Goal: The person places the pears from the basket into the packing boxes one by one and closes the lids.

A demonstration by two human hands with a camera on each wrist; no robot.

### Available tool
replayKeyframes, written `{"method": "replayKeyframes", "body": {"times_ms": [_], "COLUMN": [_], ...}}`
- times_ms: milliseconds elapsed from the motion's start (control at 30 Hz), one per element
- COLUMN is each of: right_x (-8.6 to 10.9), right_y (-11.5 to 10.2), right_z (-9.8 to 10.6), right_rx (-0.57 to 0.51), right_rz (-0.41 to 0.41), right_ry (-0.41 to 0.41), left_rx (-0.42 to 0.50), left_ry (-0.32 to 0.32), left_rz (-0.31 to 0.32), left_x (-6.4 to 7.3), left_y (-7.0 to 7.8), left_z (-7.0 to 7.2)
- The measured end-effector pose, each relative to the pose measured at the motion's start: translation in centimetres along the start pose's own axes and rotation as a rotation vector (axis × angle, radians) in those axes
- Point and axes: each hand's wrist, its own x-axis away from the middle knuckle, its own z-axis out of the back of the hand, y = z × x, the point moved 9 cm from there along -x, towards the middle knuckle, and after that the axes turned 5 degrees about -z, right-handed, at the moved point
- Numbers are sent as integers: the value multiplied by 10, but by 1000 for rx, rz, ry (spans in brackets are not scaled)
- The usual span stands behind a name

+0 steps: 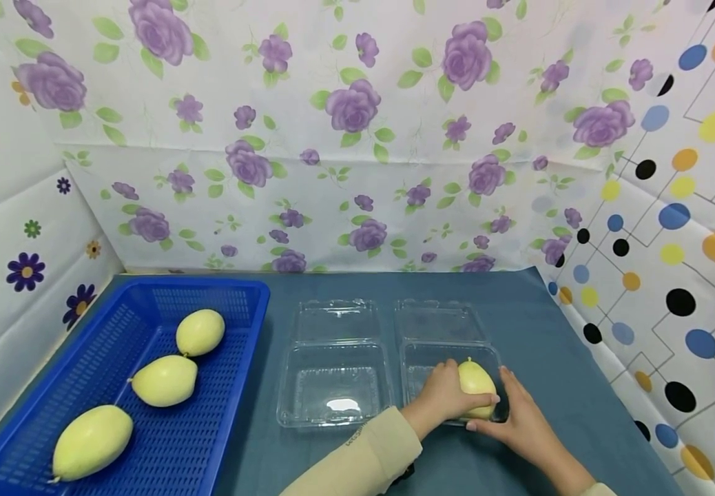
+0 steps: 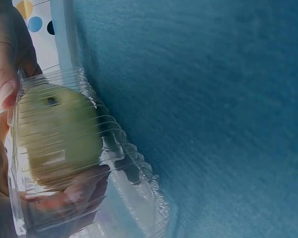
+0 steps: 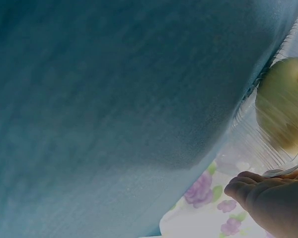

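Note:
In the head view my left hand (image 1: 439,398) holds a pale yellow melon (image 1: 477,380), fingers on its left side and thumb across its near face. The melon sits inside the right-hand clear plastic container (image 1: 410,372), stem pointing away from me. My right hand (image 1: 523,421) is at that container's near right corner, fingers extended along the right rim and thumb by the front edge. Through the ribbed clear wall, the left wrist view shows the melon (image 2: 64,129) with fingers beneath it. The right wrist view has the right hand (image 3: 275,201) right at the rim.
A second clear container (image 1: 283,386), lid laid back, stands left of the first. Farther left, a blue plastic basket (image 1: 209,448) holds three more melons (image 1: 165,381). Flowered cloth (image 1: 357,172) hangs behind the blue-green tabletop (image 1: 320,461), with dotted cloth (image 1: 674,275) at the right.

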Motion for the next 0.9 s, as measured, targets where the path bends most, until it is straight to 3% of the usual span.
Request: {"method": "replayKeyframes", "body": {"times_ms": [500,900], "right_x": [0,1], "right_y": [1,-1], "right_z": [0,0], "right_rx": [-32,-13], "right_rz": [17,2], "right_ry": [-10,-20], "left_rx": [-32,54], "left_ry": [-17,19], "left_rz": [-38,-61], "left_x": [0,-2], "left_y": [3,0], "left_z": [-1,9]}}
